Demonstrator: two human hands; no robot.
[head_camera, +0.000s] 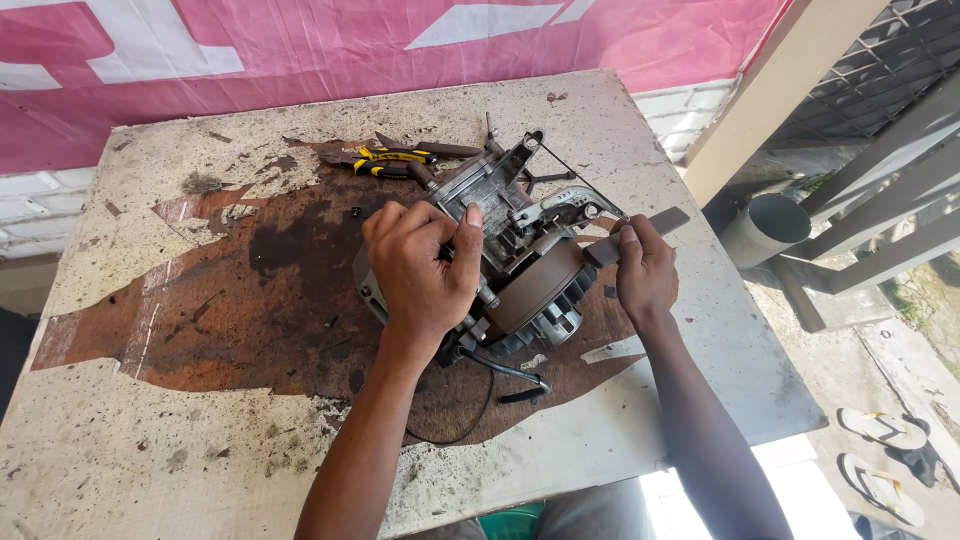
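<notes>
A small grey metal engine (520, 255) with a brown flywheel and cooling fins lies on its side in the middle of a worn table (200, 440). My left hand (420, 265) rests on top of the engine's left side, fingers curled over the casing. My right hand (645, 270) sits at the engine's right edge and grips a flat dark metal strip (650, 230) that points up to the right. A black cable (500, 375) trails from the engine toward the table's front.
Yellow-handled pliers (385, 158) lie behind the engine. The table's right edge drops off close to my right hand. A grey pipe (765, 228), a slanted post and metal bars stand to the right. Sandals (885, 460) lie on the ground. A pink banner hangs behind.
</notes>
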